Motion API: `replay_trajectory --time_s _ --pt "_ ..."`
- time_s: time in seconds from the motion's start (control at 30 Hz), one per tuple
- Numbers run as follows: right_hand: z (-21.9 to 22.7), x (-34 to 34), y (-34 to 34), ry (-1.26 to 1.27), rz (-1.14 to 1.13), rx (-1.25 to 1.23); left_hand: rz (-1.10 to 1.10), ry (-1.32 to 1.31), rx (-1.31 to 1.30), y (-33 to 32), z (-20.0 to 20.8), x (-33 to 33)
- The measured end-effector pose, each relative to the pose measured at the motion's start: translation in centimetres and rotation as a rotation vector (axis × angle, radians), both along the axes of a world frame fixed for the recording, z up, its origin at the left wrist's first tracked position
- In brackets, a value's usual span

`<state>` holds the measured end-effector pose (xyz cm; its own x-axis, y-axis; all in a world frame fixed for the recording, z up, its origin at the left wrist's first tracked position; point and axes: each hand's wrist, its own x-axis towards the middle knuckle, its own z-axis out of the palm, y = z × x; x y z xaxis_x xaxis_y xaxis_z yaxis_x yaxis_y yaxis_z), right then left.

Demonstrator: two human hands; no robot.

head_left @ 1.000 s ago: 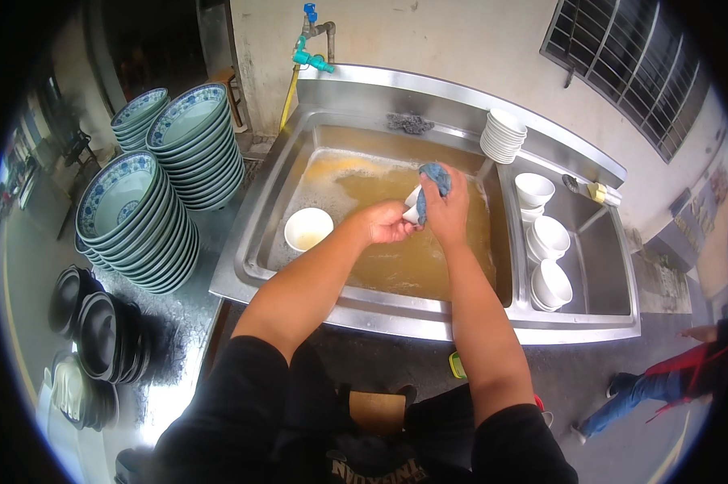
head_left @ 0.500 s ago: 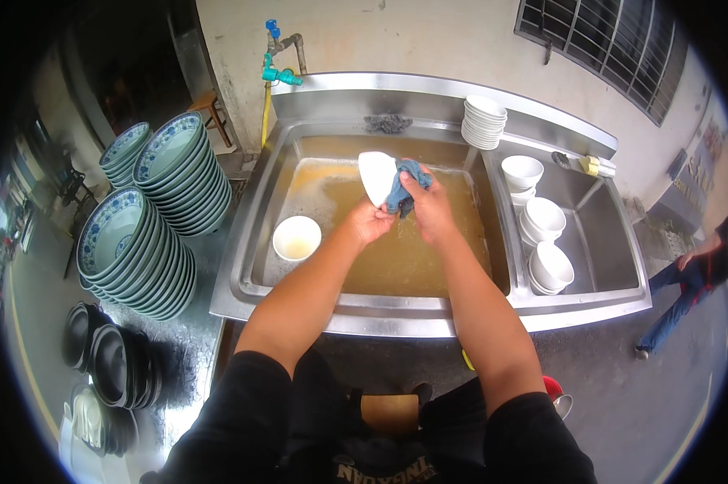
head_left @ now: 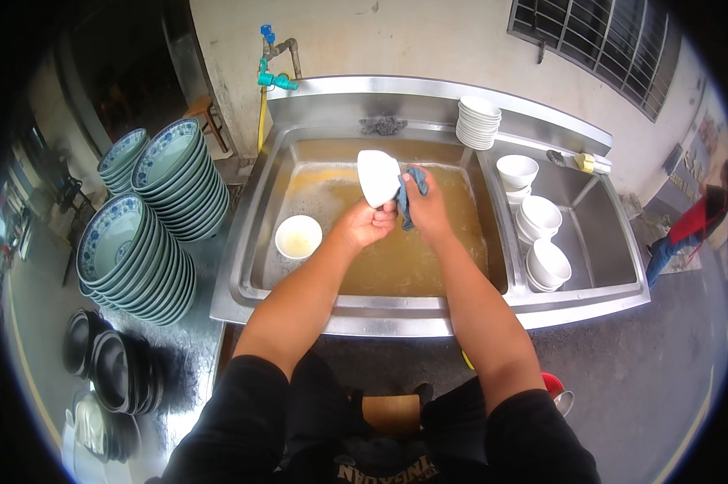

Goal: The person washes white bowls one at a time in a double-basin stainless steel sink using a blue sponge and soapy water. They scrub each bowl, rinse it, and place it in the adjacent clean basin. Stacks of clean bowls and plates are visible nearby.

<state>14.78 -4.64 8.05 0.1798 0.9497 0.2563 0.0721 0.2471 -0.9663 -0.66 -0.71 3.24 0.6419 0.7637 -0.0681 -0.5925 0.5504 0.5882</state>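
A white bowl [head_left: 378, 178] is tipped on its side above the murky water of the large sink basin [head_left: 255, 206]. My left hand [head_left: 370, 223] grips it by its lower edge, fingers closed. In my right hand [head_left: 426, 202] a crumpled blue-grey cloth [head_left: 412, 198] is bunched, close against the bowl's right side; whether it touches cannot be told. Another white bowl [head_left: 299, 236], with cloudy liquid inside, rests at the basin's left, near my left forearm.
Stacks of white bowls [head_left: 549, 264] stand in the right basin, and small white dishes [head_left: 478, 121] sit on the divider. Patterned blue-green bowls [head_left: 114, 242] and black dishes [head_left: 115, 369] crowd the left table. A teal tap [head_left: 277, 80] is behind. Someone in red [head_left: 691, 218] is at far right.
My right hand and the cloth have come slightly down and off the bowl, showing more of its side. The bowl stays in my left hand. The person at right has moved farther back.
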Motion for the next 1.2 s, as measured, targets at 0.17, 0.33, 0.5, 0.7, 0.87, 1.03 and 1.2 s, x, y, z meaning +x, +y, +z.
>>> replay_trajectory --time_s 0.17,0.33,0.5,0.7,0.87,1.03,1.2 --pt "0.2 -3.2 -2.1 -0.314 0.033 0.360 0.179 -0.002 -0.090 0.5 -0.5 -0.5" --pt "0.5 -2.9 -1.8 -0.674 -0.150 0.657 0.190 0.234 -0.055 -0.8 0.2 0.4" --pt "1.9 -0.3 -1.1 -0.184 -0.043 0.270 -0.062 0.335 -0.048 -0.4 -0.4 0.2" --pt "0.2 2.8 1.1 0.407 0.294 -0.305 0.025 0.415 0.122 -0.5 0.4 -0.1" --pt "0.0 2.2 1.1 -0.048 0.176 -0.272 0.472 1.035 0.253 -0.8 0.4 0.2" --pt "-5.2 4.1 2.6 -0.776 0.209 -0.210 0.538 1.544 0.746 -0.5 -1.2 1.1" --pt "-6.3 4.1 2.3 -1.199 0.016 -0.470 0.393 1.541 0.930 -1.8 -1.1 1.0"
